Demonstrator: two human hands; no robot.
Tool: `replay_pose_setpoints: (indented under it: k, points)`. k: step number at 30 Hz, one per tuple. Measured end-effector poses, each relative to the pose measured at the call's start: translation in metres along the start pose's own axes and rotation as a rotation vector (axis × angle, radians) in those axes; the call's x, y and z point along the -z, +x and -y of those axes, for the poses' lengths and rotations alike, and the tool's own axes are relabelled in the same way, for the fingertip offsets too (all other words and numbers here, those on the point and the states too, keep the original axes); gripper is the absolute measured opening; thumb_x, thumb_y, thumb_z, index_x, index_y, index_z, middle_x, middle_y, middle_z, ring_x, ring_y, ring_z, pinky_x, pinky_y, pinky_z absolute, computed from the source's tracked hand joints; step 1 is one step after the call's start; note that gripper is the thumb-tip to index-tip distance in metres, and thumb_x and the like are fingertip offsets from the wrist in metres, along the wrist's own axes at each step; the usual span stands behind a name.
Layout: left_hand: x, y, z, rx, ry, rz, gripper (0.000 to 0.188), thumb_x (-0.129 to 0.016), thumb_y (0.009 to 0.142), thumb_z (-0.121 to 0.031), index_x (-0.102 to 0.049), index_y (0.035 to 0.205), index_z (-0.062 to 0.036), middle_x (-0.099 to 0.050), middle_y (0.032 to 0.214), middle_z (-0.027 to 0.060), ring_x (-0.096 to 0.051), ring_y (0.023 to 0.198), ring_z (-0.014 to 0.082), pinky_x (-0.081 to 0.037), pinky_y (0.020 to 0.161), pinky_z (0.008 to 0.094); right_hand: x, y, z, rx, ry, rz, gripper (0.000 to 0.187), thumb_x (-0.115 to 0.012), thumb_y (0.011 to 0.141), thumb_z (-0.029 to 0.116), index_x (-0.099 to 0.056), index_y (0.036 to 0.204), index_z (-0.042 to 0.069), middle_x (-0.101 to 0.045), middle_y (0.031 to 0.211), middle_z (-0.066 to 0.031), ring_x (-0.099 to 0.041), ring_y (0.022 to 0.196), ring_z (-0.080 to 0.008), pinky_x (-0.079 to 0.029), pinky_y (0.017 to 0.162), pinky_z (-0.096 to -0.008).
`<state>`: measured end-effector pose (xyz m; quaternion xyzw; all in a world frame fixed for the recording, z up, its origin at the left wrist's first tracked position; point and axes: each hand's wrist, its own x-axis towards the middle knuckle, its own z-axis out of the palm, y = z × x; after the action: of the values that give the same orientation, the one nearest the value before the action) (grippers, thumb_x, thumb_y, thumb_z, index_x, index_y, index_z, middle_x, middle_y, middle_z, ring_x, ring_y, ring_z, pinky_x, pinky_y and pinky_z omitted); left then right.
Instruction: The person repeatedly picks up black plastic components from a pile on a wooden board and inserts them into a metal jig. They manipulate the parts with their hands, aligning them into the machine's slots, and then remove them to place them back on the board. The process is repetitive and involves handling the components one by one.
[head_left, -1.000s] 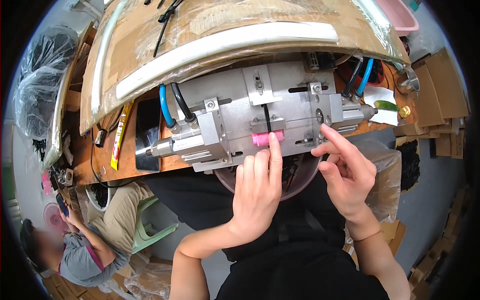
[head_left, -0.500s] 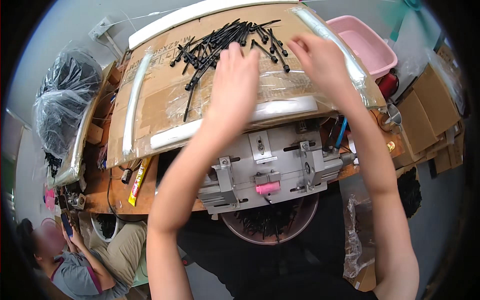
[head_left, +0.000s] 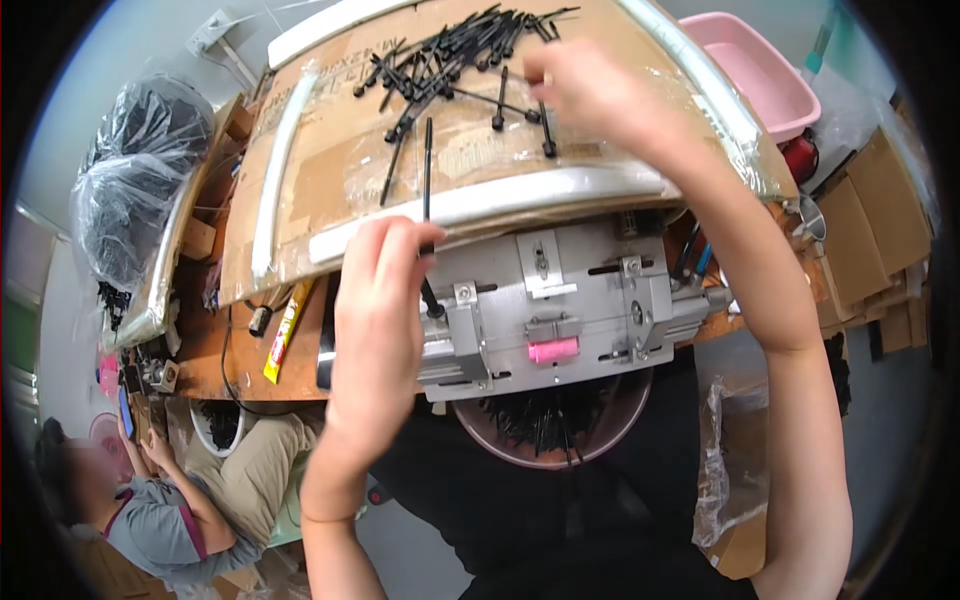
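My left hand [head_left: 380,310] is closed on a black rod [head_left: 428,170], held nearly upright in front of the cardboard. The rod's thicker knobbed end points down beside the left block of a grey metal fixture [head_left: 500,355]. My right hand [head_left: 585,90], a little blurred, is over the cardboard with its fingers curled together; what they hold, if anything, I cannot make out. Just below those fingers lies a similar rod [head_left: 547,132]. A pile of black knobbed rods [head_left: 450,60] spreads across the cardboard [head_left: 330,160]. A pink piece [head_left: 553,350] sits at the fixture's front middle.
Under the fixture stands a bowl [head_left: 625,435] of black parts. White foam strips [head_left: 490,202] edge the cardboard. A pink basin [head_left: 760,85] and cardboard boxes [head_left: 880,220] are at right. At left are a plastic-wrapped bundle [head_left: 140,180], a yellow packet [head_left: 287,335] and a seated person [head_left: 160,520].
My left hand has come back from the pile toward the fixture with a black rod in it. My right hand has moved left toward the rods. The whole view has shifted slightly.
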<state>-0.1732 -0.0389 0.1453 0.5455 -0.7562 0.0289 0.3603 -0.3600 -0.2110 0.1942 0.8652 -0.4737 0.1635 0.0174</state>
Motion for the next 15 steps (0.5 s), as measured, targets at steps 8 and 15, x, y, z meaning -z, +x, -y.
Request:
replay_pose_setpoints:
  k: [8,15]
  points:
    - [-0.051,-0.117,-0.072,0.051,-0.035,0.302,0.07,-0.055,0.075,0.012,-0.038,0.143,0.0056,-0.051,0.103,0.0137,-0.052,0.091,0.0257,-0.045,0.084,0.0343,0.03,-0.069,0.004,-0.145,0.621,-0.113,0.03,-0.056,0.091,0.01,-0.061,0.116,-0.005,-0.064,0.078,-0.0059,-0.057,0.067,-0.012,-0.047,0.06,-0.0263]
    - [-0.074,-0.109,-0.075,-0.009,0.13,0.318,0.074,-0.058,0.072,0.012,-0.034,0.142,0.0086,-0.05,0.103,0.0129,-0.051,0.089,0.0251,-0.045,0.083,0.0342,0.028,-0.13,-0.013,0.003,0.993,-0.353,0.022,-0.052,0.099,0.01,-0.062,0.114,-0.005,-0.065,0.092,-0.0089,-0.056,0.071,-0.0069,-0.043,0.059,-0.0192]
